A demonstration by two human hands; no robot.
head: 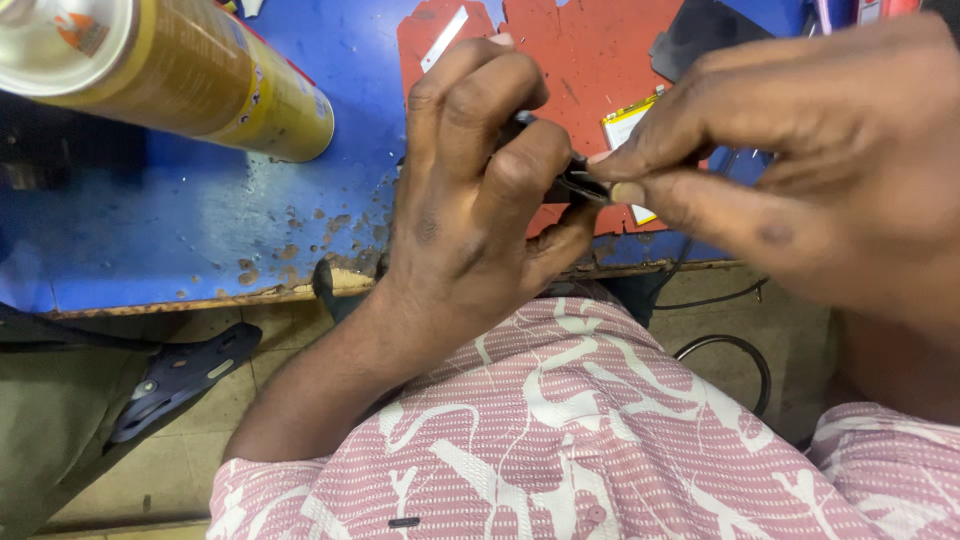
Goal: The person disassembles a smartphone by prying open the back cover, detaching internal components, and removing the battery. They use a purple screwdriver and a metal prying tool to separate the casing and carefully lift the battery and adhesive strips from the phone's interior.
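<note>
- Worn blue paint covers the table (200, 220), chipped and flecked brown along its near edge, with tiled floor visible below it.
- A ragged red mat (590, 60) lies on the far part of the table, behind the hands.
- The left hand (470, 200) is curled shut around a small black object (572, 180), fingers folded over it and thumb pressed up from beneath; most of the object is hidden inside the grip.
- The right hand (800, 150) meets it from the right, thumb and forefinger pinched together on the object's exposed end, so the two hands touch at that point.
- The object is held in the air just above the table's near edge, over the red mat's lower fringe; what kind of object it is cannot be told.
- A gold spray can (170, 70) lies on its side at the upper left, well apart from the hands, its white cap toward the camera.
- A small white card with a yellow edge (625, 125) lies on the mat, partly hidden behind the fingers.
- A dark flat item (700, 35) sits at the mat's far right corner.
- A black cable (735, 350) loops down below the table edge on the right.
- A pink shirt with white patterning (560, 440) fills the foreground.
- A dark sandal (180, 375) rests on the floor at lower left.
</note>
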